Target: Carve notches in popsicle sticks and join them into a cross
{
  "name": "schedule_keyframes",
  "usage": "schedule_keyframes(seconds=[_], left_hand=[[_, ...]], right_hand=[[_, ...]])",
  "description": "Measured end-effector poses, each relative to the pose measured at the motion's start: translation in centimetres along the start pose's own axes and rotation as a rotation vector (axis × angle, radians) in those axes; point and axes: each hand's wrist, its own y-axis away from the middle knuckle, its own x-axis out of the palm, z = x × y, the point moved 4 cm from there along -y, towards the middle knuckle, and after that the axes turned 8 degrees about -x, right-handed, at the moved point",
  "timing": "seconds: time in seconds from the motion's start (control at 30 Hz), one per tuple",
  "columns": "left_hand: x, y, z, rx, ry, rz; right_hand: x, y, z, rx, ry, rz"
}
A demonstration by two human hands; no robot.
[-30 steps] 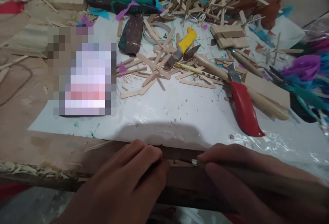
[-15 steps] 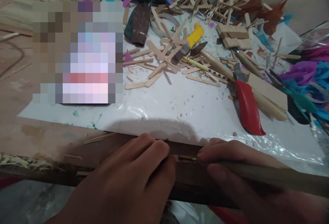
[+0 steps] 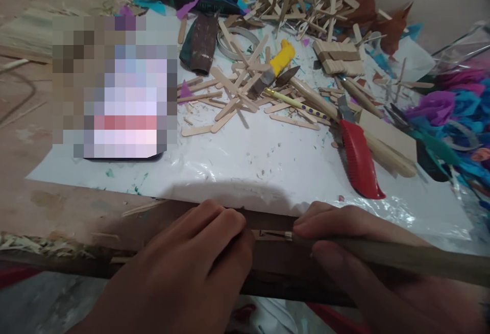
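My right hand (image 3: 356, 242) is closed around the long wooden handle of a carving knife (image 3: 413, 257). Its thin dark blade points left towards my other hand, just above the table's front edge. My left hand (image 3: 191, 262) is closed there, knuckles up, fingers curled down at the edge. Whatever lies under those fingers is mostly hidden; only a small pale sliver shows beside the blade tip. Beyond both hands lies a white plastic-covered sheet (image 3: 237, 165). A red box cutter (image 3: 360, 155) rests on it, nearest my right hand.
Craft sticks (image 3: 237, 99), some crossed and joined, are strewn over the sheet with a pencil (image 3: 298, 104) and a yellow-handled tool (image 3: 282, 55). Scissors (image 3: 432, 140) and coloured crepe paper (image 3: 440, 99) lie right. A blurred-out lit screen (image 3: 130, 104) stands left. Shavings (image 3: 46, 244) line the front edge.
The view has shifted slightly, and both hands stay at the table edge. More of the knife's blade and metal collar now shows between them.
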Motion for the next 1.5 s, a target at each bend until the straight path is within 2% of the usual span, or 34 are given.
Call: schedule_keyframes(seconds=[0.27,0.4,0.5,0.57,0.67,0.83,0.93,1.03,1.27,1.4,1.5], left_hand=[[0.7,2.2,0.2,-0.009,0.02,-0.031],[1.1,2.2,0.2,-0.018,0.005,-0.056],[0.9,2.0,0.1,-0.002,-0.018,-0.05],[0.7,1.8,0.1,0.002,-0.024,-0.042],[0.6,1.8,0.0,-0.007,-0.027,-0.058],[0.9,2.2,0.0,-0.002,0.017,-0.055],[1.0,2.1,0.1,-0.012,0.03,-0.034],[0.8,1.9,0.2,-0.018,0.031,-0.027],[0.7,2.1,0.1,0.003,0.05,-0.009],[0.7,2.2,0.1,0.001,0.05,0.022],[0.5,2.0,0.3,-0.024,0.047,0.049]], right_hand=[[0.6,-0.3,0.3,-0.02,-0.012,-0.018],[0.0,0.1,0.3,-0.007,-0.034,-0.022],[-0.5,0.9,-0.1,0.06,-0.12,-0.037],[-0.4,1.2,-0.4,0.108,-0.213,0.003],[-0.1,1.0,-0.4,0.107,-0.294,0.112],[0.0,0.3,-0.1,0.012,-0.195,0.189],[0.1,0.3,0.5,-0.086,-0.064,0.127],[0.3,0.3,1.0,-0.121,0.014,0.016],[0.5,0.3,1.3,-0.139,0.001,-0.075],[-0.5,1.3,0.3,-0.1,-0.047,-0.116],[-1.9,2.8,-1.1,-0.073,0.012,-0.146]])
